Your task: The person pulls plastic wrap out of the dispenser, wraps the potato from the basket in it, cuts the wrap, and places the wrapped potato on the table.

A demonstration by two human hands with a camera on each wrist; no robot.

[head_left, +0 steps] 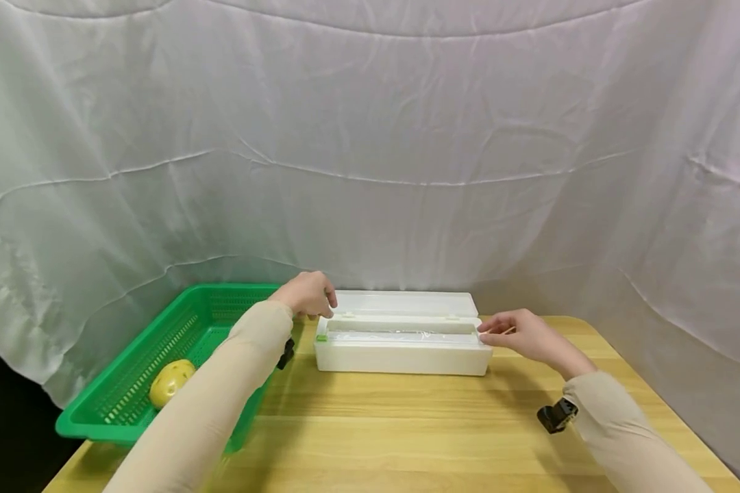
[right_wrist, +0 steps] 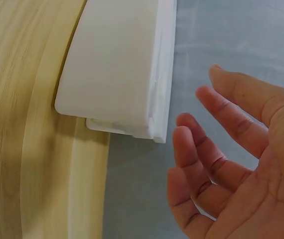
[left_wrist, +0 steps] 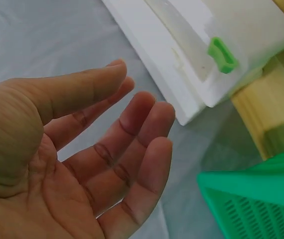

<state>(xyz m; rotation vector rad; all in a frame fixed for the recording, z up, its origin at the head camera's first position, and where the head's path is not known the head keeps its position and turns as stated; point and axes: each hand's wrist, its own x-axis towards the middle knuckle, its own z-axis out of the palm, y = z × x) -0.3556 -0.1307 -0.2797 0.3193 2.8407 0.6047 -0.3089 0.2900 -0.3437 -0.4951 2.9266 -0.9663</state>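
A white cling film dispenser box (head_left: 401,359) stands on the table, its long lid (head_left: 407,302) tipped back. Clear shiny film (head_left: 401,336) shows along the opening, and a small green slide cutter (left_wrist: 222,55) sits at the left end. Beside that left end hovers my left hand (head_left: 308,294), fingers loosely bent around nothing. My right hand (head_left: 527,335) is at the box's right end; in the right wrist view its relaxed fingers (right_wrist: 186,147) are apart from the box and hold nothing.
A green plastic basket (head_left: 107,431) with slotted sides stands at the left, partly behind my left forearm. A yellow, roundish fruit or vegetable (head_left: 171,381) lies in it. Grey-white cloth (head_left: 407,171) hangs behind the wooden table (head_left: 407,431).
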